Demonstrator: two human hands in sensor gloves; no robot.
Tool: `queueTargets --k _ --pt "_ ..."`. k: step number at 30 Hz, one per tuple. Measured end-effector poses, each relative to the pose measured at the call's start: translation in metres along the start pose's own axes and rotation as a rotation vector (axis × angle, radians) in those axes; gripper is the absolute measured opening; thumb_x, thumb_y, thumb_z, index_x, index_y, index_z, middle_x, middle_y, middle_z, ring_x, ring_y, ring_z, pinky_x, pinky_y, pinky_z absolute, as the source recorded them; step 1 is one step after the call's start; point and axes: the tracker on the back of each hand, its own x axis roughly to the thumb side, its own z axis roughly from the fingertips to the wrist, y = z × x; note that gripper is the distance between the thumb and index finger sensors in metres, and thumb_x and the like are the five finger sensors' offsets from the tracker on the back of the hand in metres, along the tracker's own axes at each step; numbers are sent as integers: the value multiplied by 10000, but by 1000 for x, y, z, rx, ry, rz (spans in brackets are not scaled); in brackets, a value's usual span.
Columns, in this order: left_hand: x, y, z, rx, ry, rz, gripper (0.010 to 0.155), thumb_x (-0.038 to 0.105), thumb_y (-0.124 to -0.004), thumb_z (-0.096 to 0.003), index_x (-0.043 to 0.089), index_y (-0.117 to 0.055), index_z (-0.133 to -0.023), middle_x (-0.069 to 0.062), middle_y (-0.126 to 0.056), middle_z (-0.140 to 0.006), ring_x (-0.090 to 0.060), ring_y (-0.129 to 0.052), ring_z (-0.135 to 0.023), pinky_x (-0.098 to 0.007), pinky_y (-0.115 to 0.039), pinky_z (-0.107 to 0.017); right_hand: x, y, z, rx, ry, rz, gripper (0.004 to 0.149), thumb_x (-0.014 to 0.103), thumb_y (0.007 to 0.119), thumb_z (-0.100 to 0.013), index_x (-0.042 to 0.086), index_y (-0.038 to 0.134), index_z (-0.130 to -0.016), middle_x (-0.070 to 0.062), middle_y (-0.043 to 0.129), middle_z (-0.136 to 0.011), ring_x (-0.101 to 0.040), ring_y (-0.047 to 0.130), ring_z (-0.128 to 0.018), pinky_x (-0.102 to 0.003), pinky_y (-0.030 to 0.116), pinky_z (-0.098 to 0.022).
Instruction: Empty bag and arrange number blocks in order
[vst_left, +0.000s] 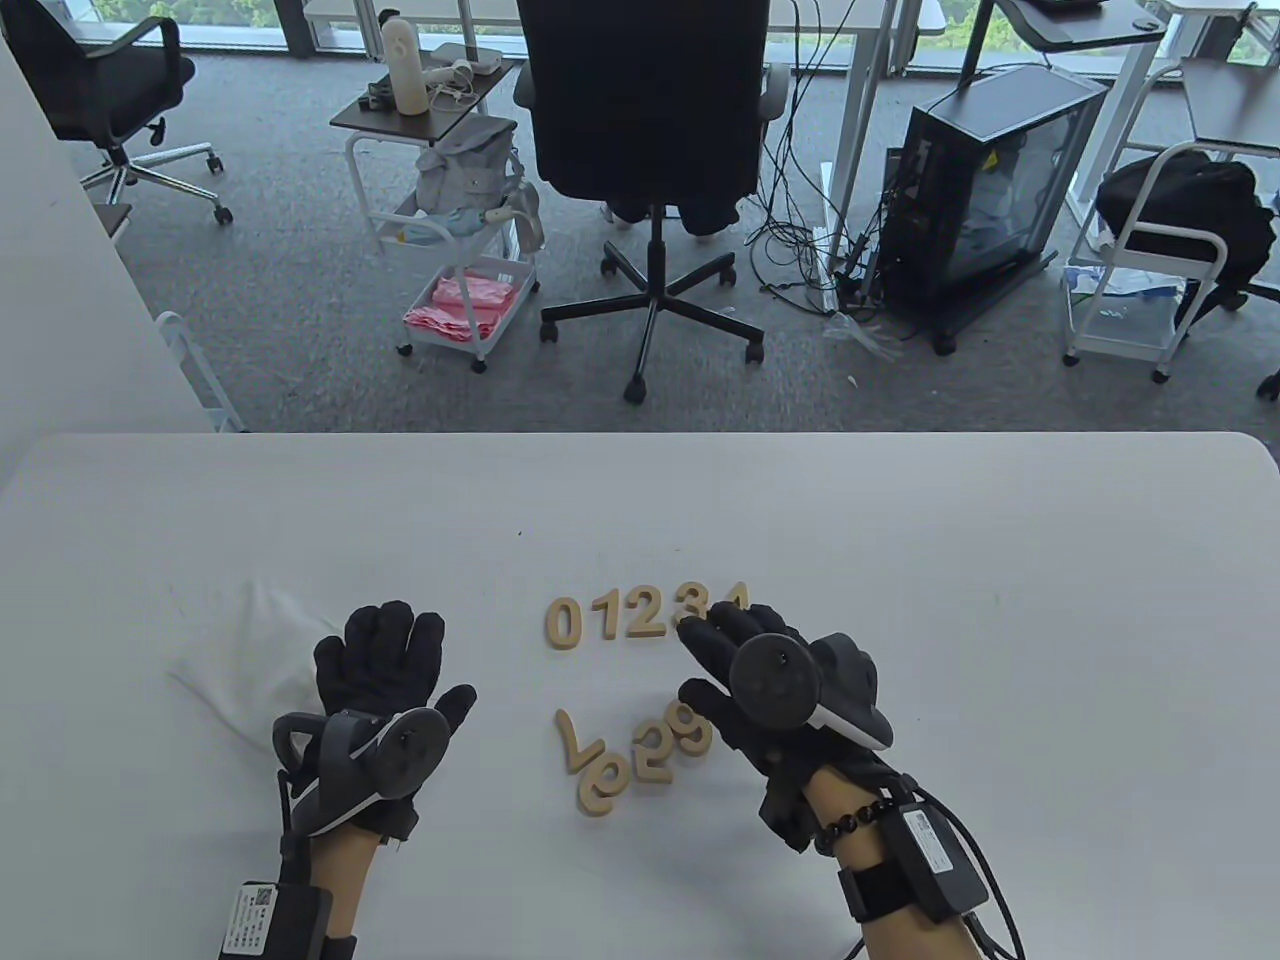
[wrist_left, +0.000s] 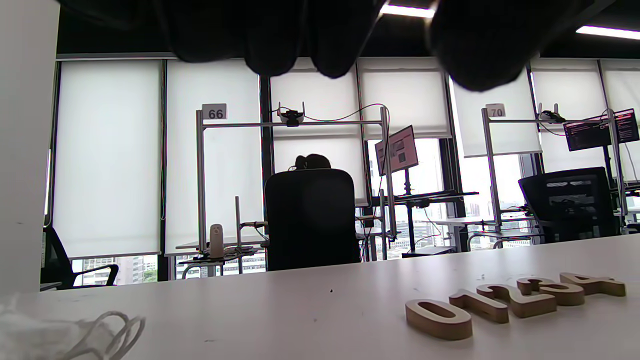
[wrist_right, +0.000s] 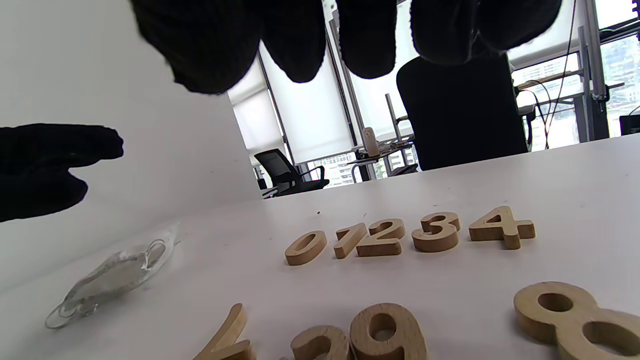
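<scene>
Closest to you are your own forearms, and above them your left hand (vst_left: 385, 665), which lies flat on the worktop (vst_left: 900, 560) with fingers spread and nothing in its grip. Just beyond its fingertips sits the white drawstring bag (vst_left: 245, 650), slumped and apparently emptied, so the first half of the job looks done.

Your right hand (vst_left: 745, 665) hovers over the right end of the sorted row, fingers loosely extended. From the right wrist view its fingertips (wrist_right: 295, 45) hang clear above the worktop and pinch nothing, so that grip is released too.

The row reads 0 (vst_left: 564, 621), 1 (vst_left: 603, 614), 2 (vst_left: 643, 614), 3 (vst_left: 690, 603) and 4 (wrist_right: 501, 227), close together and upright to you; your hand covers most of the 4 from above.

Still to place are the loose wooden number blocks nearer you: a 7 (vst_left: 575, 742) lying rotated, a round digit (vst_left: 604, 786) below it that could be a 6, a block (vst_left: 655, 753) that looks like a 5 lying turned, a 9 (vst_left: 690, 728), and an 8 (wrist_right: 575, 320) seen only from your right wrist. By my count you are about halfway; the 5 should go next, just right of the 4.
</scene>
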Motion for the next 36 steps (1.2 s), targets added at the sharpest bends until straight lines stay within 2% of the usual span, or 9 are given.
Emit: queueTargets --k 6,13,19,26,36 --pt "1 -1 0 -4 -5 5 762 533 -751 -491 85 -611 -1091 -293 -558 -1127 -604 -626 -1016 -786 -519 -666 14 28 -4 100 -52 11 667 412 811 -503 162 613 -1090 -230 554 -1148 -611 501 -1020 -769 448 -712" --pt "1 -2 -1 -14 -4 1 762 533 -751 -492 84 -611 -1092 -291 -558 -1127 -604 -624 -1017 -786 -519 -666 21 75 -11 279 -119 172 739 403 857 -474 177 550 -1107 -215 507 -1164 -594 435 -1039 -770 387 -718" --pt "1 -2 -1 -18 -1 -8 762 532 -752 -491 83 -611 -1091 -292 -559 -1127 -604 -624 -1017 -786 -518 -667 28 102 -19 369 -148 259 776 392 867 -471 179 496 -1119 -186 466 -1177 -575 395 -1051 -764 359 -723" --pt "1 -2 -1 -18 -1 -11 763 533 -752 -490 85 -610 -1092 -295 -558 -1127 -603 -625 -1018 -787 -518 -667 34 122 -22 419 -159 365 784 371 854 -483 193 441 -1125 -170 445 -1184 -568 362 -1057 -761 333 -723" --pt "1 -2 -2 -20 0 -6 763 533 -752 -490 85 -611 -1092 -292 -558 -1127 -605 -624 -1017 -787 -517 -667 29 125 -23 441 -123 373 747 372 817 -497 198 447 -1122 -166 483 -1177 -563 376 -1058 -777 328 -714"
